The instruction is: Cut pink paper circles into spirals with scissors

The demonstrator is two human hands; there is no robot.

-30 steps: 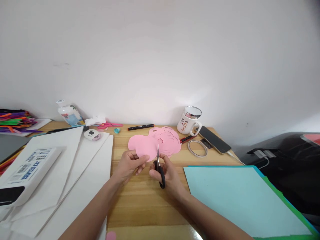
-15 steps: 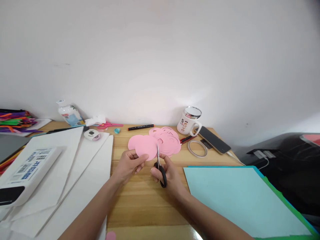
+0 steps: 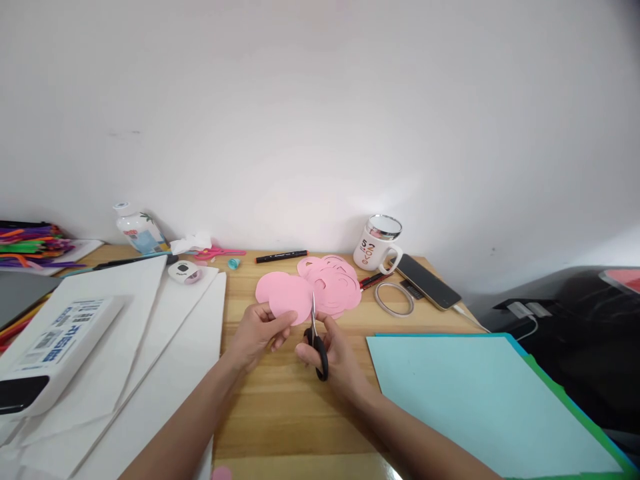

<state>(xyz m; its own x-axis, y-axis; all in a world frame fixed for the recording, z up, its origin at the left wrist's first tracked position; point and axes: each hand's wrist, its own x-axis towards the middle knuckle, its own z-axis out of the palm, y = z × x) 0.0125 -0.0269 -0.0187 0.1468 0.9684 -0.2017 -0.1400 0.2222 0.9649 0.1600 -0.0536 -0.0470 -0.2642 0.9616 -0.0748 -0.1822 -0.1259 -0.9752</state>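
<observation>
Between the thumb and fingers of my left hand (image 3: 263, 331) is a round piece of pink paper (image 3: 293, 297), held up over the wooden table. My right hand (image 3: 333, 350) grips black-handled scissors (image 3: 319, 353), with the thumb at one handle loop. Their blades point away from me and lie along the paper's right edge, looking nearly closed. Another pink round (image 3: 265, 287) shows behind the left side of the held paper; whether the two touch I cannot tell. Just beyond the scissors lies a heap of cut pink paper pieces (image 3: 337, 290).
White sheets (image 3: 190, 360) and a white boxy device (image 3: 65, 347) cover the left side. Light-blue sheets (image 3: 460, 393) lie at the right. Along the back are a marker (image 3: 281, 256), a mug (image 3: 373, 250), a tape roll (image 3: 383, 307), a phone (image 3: 427, 283) and pink scissors (image 3: 217, 252).
The scissors have shifted slightly left and toward me, and their blades look closer together. The held paper has come slightly lower; my left hand has barely moved.
</observation>
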